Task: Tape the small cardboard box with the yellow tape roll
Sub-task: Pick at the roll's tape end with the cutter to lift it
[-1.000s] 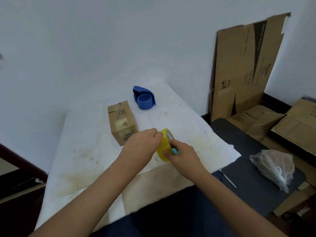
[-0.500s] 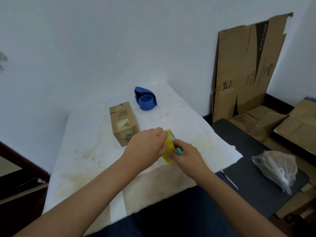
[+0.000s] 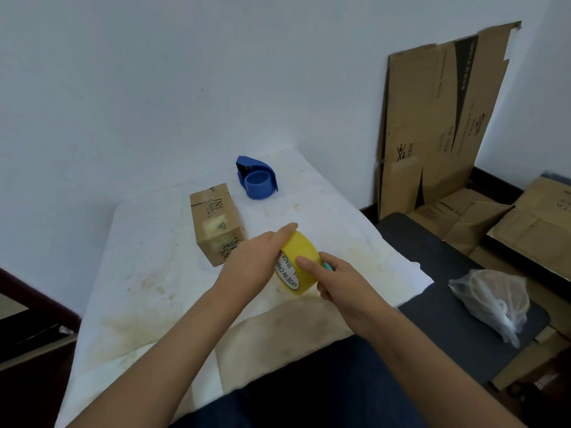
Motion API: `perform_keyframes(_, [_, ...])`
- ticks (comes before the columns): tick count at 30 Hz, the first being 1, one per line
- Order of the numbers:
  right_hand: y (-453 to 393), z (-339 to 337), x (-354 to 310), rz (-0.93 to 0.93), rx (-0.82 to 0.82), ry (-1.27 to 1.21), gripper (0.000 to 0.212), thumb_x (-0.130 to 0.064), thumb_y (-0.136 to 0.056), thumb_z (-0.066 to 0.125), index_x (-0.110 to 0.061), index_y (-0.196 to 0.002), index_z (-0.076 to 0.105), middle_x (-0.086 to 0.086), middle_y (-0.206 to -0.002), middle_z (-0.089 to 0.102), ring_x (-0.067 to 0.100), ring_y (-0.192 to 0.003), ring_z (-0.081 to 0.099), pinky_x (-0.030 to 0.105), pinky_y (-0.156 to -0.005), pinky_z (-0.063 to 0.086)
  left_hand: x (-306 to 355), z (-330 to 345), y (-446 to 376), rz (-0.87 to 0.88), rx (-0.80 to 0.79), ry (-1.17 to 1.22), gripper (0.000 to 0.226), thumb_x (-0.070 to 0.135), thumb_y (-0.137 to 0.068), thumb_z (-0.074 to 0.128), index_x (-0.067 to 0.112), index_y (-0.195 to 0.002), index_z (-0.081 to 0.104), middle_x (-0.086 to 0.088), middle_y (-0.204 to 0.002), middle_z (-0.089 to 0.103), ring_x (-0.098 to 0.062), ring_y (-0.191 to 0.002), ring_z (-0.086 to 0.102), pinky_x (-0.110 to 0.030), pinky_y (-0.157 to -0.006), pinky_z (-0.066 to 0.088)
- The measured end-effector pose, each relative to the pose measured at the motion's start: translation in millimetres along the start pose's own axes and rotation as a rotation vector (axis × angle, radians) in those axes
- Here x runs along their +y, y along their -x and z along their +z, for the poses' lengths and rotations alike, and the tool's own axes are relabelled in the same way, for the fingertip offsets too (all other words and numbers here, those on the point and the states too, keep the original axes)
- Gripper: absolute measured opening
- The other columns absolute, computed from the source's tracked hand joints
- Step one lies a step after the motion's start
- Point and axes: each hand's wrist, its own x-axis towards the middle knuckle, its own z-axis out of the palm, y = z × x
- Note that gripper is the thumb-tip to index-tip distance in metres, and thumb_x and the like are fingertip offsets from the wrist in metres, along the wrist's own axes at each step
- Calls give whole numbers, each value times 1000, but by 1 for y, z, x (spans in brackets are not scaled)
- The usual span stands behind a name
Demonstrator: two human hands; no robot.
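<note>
The yellow tape roll [image 3: 304, 251] is held on edge just above the white-covered table [image 3: 148, 267], its printed inner core facing me. My left hand [image 3: 253, 261] grips its left side, fingers over the top. My right hand [image 3: 336, 282] holds the right side, thumb pressed on the yellow band, with a small teal object [image 3: 327, 267] pinched in its fingers. The small cardboard box [image 3: 216, 223] lies closed on the table just left of and behind my left hand, a patch of old tape on top.
A blue tape dispenser [image 3: 258, 179] stands behind the box near the wall. To the right is a dark mat [image 3: 432, 261] with a clear plastic bag [image 3: 491, 301] on it. Flattened cardboard [image 3: 438, 118] leans against the wall, and more cartons lie at far right.
The roll has turned between my hands, so its printed core now faces me. My right thumb has shifted onto the yellow band. The box and the dispenser have stayed put.
</note>
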Motion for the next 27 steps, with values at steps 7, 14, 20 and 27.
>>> perform_keyframes(7, [-2,0,0,-24,-62,-30,26,-35,-85,68,-18,-105,68,-9,-71,58,9,-63,38,23,-64,37,-12,-1,-3,-16,50,93,49,19,-100,39,34,-146,30,-6,-115,65,-26,-97,62,-39,-77,51])
perform_keyframes(14, [-4,8,-2,7,8,-51,6,-23,-85,61,-18,-82,60,-2,-66,45,11,-60,34,24,-59,30,-8,-1,-2,-21,12,-139,71,7,-92,45,36,-147,12,-4,-113,59,-28,-90,64,-44,-69,55])
perform_keyframes(20, [-1,9,0,-3,28,-69,1,-16,-84,56,-16,-84,57,-5,-67,50,11,-62,32,27,-63,30,-4,-3,-5,-8,-13,-205,77,5,-90,49,34,-148,9,-4,-119,58,-27,-95,64,-40,-69,55])
perform_keyframes(27, [-1,8,1,4,31,-109,9,-10,-81,54,-17,-75,54,-15,-50,52,11,-60,31,26,-61,30,-1,-4,-4,-3,-19,-187,70,11,-93,46,34,-149,11,-3,-120,58,-27,-96,64,-39,-70,55])
